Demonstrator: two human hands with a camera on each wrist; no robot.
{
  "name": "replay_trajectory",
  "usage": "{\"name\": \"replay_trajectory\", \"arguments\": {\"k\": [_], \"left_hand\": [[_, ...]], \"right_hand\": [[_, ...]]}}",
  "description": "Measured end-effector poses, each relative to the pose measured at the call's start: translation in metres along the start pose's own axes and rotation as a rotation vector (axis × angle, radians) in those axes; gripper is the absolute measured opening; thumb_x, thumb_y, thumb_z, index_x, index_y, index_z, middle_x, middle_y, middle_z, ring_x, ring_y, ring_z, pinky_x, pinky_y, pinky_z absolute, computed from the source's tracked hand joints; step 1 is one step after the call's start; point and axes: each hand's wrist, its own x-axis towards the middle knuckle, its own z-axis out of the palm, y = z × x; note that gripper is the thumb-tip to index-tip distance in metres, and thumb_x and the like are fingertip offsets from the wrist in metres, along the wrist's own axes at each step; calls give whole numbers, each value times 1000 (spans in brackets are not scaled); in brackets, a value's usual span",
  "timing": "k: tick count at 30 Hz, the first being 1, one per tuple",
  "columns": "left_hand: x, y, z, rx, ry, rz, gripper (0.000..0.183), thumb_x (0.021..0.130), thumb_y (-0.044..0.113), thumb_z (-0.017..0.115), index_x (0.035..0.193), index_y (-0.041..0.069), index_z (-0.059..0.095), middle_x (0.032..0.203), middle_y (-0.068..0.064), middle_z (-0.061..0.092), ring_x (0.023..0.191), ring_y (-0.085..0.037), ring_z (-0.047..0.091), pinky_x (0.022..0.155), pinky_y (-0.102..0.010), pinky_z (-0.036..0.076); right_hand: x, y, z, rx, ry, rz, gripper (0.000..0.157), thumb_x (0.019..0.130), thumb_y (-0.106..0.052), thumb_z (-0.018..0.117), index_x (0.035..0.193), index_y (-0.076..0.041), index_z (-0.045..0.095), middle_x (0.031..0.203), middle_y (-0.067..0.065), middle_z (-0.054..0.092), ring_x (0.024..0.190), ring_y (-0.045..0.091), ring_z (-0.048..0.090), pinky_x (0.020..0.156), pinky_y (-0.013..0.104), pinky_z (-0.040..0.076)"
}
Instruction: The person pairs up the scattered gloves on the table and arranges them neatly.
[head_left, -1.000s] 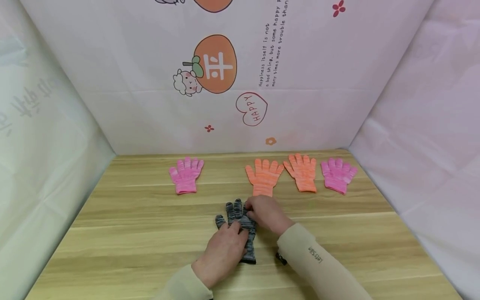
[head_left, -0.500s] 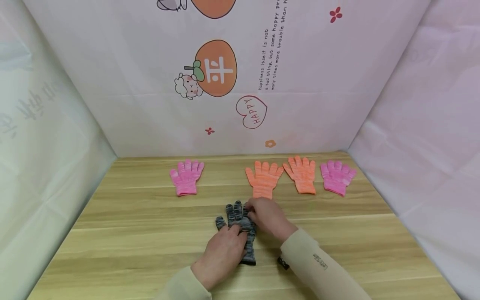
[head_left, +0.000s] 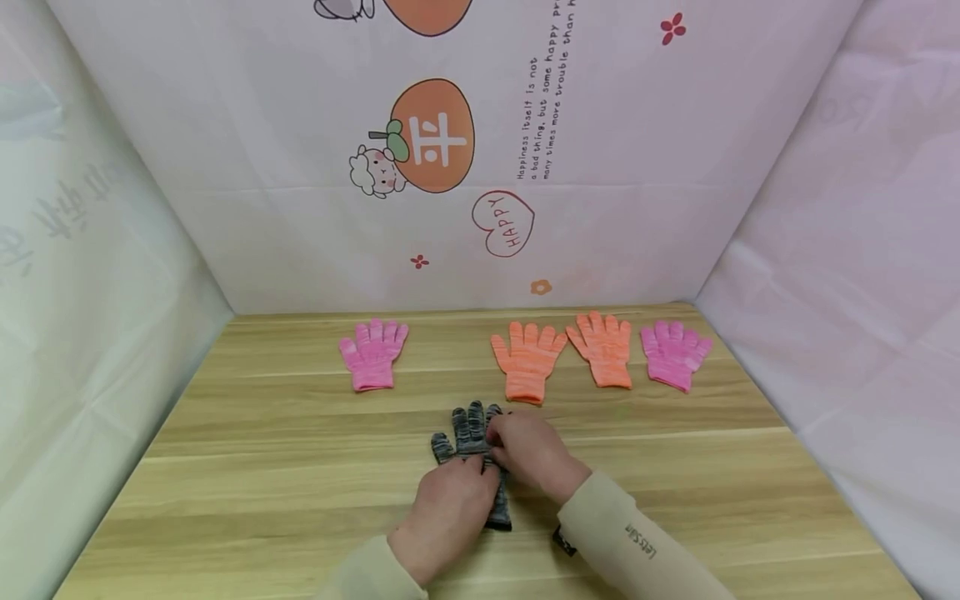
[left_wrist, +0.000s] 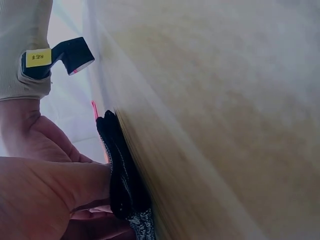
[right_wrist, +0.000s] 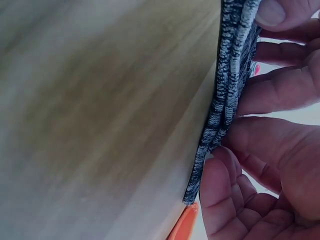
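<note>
A dark grey-and-black knitted glove (head_left: 472,432) lies on the wooden table, fingers pointing away from me and cuff toward me. My left hand (head_left: 453,504) rests on its palm area, fingertips pressing the knit from above. On its right side, my right hand (head_left: 534,450) pinches the edge near the base of the fingers. The right wrist view shows the glove (right_wrist: 222,95) edge-on in two layers, with the right thumb and forefinger (right_wrist: 217,185) at its rim. In the left wrist view, the left thumb (left_wrist: 90,182) lies against the glove's dark edge. Both hands hide part of the palm.
Along the table's back lie a pink glove (head_left: 372,357) on the left, two orange gloves, one (head_left: 527,362) right of centre and another (head_left: 606,350) beside it, and a second pink glove (head_left: 675,356) at far right. White printed cloth (head_left: 337,250) walls the table (head_left: 247,467).
My right hand has shifted slightly toward me along the glove's edge, uncovering the nearer orange glove's cuff. My left hand has moved slightly right, its fingers closer together.
</note>
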Motion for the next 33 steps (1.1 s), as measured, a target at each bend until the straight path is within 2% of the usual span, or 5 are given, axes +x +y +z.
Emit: {"name": "replay_trajectory", "arguments": {"k": [7, 16, 24, 29, 33], "left_hand": [[-2, -1, 0, 9, 6, -21, 4, 86, 19, 73, 89, 18, 72, 87, 0, 67, 72, -19, 64, 50, -33, 51], [-2, -9, -10, -69, -177, -40, 9, 89, 17, 74, 97, 20, 74, 92, -1, 68, 76, -19, 65, 52, -34, 51], [-8, -19, -14, -133, -251, -72, 9, 92, 14, 72, 99, 18, 74, 96, -3, 70, 80, -21, 66, 58, -36, 55], [-15, -26, -15, -145, -274, -119, 11, 94, 14, 70, 102, 19, 75, 99, -3, 71, 84, -23, 68, 61, -39, 57], [-23, -34, -17, -142, -258, -146, 14, 93, 14, 70, 104, 19, 76, 103, -4, 73, 86, -24, 69, 63, -41, 59]], "right_hand": [[-2, -4, -2, 24, 30, 5, 8, 96, -16, 75, 103, -14, 77, 96, 1, 73, 91, 20, 70, 81, 41, 59], [-10, -4, -7, 38, 50, 0, 12, 96, -16, 75, 107, -12, 76, 98, 1, 74, 92, 21, 70, 82, 43, 59], [-17, -3, -7, 49, 69, -9, 11, 94, -12, 76, 105, -11, 77, 93, 2, 73, 83, 17, 67, 78, 41, 58], [-20, -2, -6, 49, 84, -4, 13, 93, -13, 76, 106, -9, 77, 91, 2, 72, 80, 16, 65, 76, 41, 58], [-22, -4, -7, 48, 90, -7, 14, 93, -14, 77, 105, -9, 77, 91, 1, 72, 80, 15, 64, 76, 40, 58]]}}
